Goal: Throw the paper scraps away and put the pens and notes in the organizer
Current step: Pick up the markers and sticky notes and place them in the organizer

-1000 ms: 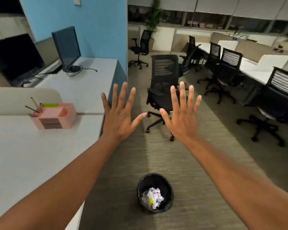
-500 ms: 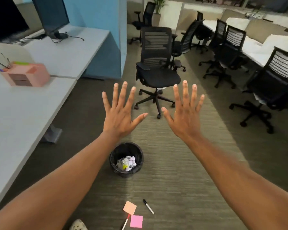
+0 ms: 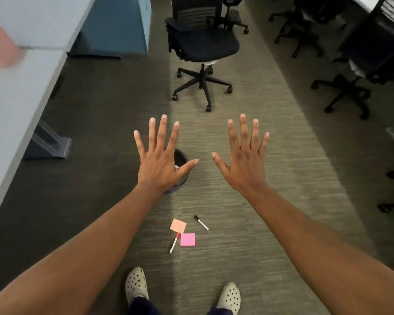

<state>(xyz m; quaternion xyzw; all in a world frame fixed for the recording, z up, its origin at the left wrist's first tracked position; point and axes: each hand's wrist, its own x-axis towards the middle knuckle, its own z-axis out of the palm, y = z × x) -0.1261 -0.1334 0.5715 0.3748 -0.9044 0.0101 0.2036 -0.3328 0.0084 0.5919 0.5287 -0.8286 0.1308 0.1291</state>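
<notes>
My left hand [image 3: 160, 158] and my right hand [image 3: 245, 159] are stretched out in front of me, fingers spread, both holding nothing. The black waste bin [image 3: 182, 159] stands on the carpet, mostly hidden behind my left hand. Nearer my feet lie an orange note [image 3: 178, 225], a pink note [image 3: 188, 239], a red-capped pen [image 3: 174, 242] and a black-capped pen [image 3: 200, 222]. The pink organizer [image 3: 0, 50] shows blurred at the left edge, on the white desk [image 3: 16, 94].
A black office chair [image 3: 201, 44] stands on the carpet ahead of the bin. More chairs [image 3: 359, 64] line the right side. The desk's foot [image 3: 48, 144] rests on the floor at left. My two shoes [image 3: 137, 284] are at the bottom.
My view has tilted downward: the bin has slid behind my left hand, the notes, pens and my shoes have come into view. Both hands stay spread and empty.
</notes>
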